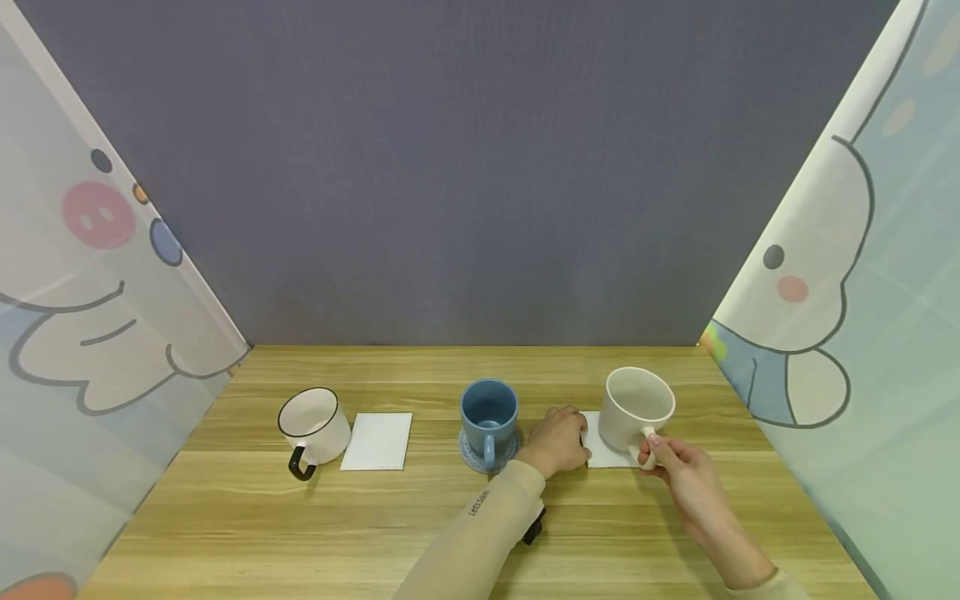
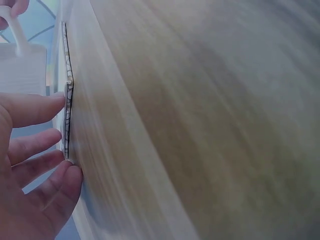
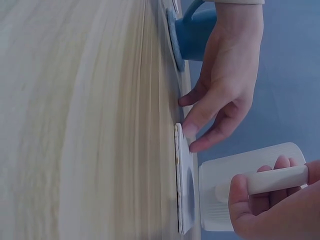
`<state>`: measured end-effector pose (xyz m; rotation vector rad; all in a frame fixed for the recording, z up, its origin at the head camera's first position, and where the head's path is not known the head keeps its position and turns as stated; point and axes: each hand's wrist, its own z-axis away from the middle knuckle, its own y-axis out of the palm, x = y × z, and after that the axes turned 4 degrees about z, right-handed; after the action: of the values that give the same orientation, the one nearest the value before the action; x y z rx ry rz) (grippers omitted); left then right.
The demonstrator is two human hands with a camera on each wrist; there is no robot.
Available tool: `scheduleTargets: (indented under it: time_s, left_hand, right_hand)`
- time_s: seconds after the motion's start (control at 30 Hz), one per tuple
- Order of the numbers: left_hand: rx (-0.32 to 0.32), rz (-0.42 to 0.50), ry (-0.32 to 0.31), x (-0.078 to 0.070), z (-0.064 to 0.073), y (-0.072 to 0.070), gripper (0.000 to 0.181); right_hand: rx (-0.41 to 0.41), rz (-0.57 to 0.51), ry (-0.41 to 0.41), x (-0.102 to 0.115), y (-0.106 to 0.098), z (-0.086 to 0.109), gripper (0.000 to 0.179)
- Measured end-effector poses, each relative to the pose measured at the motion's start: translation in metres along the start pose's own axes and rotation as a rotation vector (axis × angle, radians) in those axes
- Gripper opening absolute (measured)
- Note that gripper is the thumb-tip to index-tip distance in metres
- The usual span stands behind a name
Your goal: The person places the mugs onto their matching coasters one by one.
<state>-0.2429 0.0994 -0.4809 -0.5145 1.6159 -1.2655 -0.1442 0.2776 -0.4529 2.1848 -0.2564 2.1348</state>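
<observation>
My right hand (image 1: 693, 479) grips the handle of a cream mug (image 1: 637, 404), fingers and thumb curled round it. The mug is upright, close over a white square coaster (image 1: 600, 454); in the right wrist view a narrow gap shows between its base and the coaster (image 3: 185, 182). At the coaster's left edge is my left hand (image 1: 558, 440), its fingertips touching that edge with relaxed, slightly bent fingers. In the left wrist view, the thumb (image 2: 35, 109) lies by one corner and the other fingers spread along the side.
Left of my left hand, a blue mug (image 1: 489, 408) stands on a round grey-blue coaster (image 1: 471, 457). Further left lie another white square coaster (image 1: 377, 442) and a white mug with black rim and handle (image 1: 315, 425). A grey panel (image 1: 480, 183) borders the wooden table's back.
</observation>
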Motion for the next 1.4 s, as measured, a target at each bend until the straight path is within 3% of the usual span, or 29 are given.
scheduleTargets:
  time_s: [0.2,0.63,1.17,1.4]
  left_hand:
    - [-0.007,-0.003,-0.004,0.001,-0.001,0.002,0.031]
    - [-0.029,-0.013,0.0,0.0,-0.001,0.003,0.029]
    - [-0.042,0.007,0.004,0.0,0.001,0.002,0.031]
    - [-0.059,-0.016,0.014,-0.003,0.003,-0.001,0.015]
  right_hand:
    - [0.004,0.033,0.054,0.001,0.004,-0.002,0.033]
    - [0.035,0.111,0.084,0.0,0.012,-0.005,0.036]
    - [0.031,0.105,0.057,-0.004,0.014,-0.003,0.036]
    - [0.033,0.157,0.058,-0.003,0.013,-0.002,0.038]
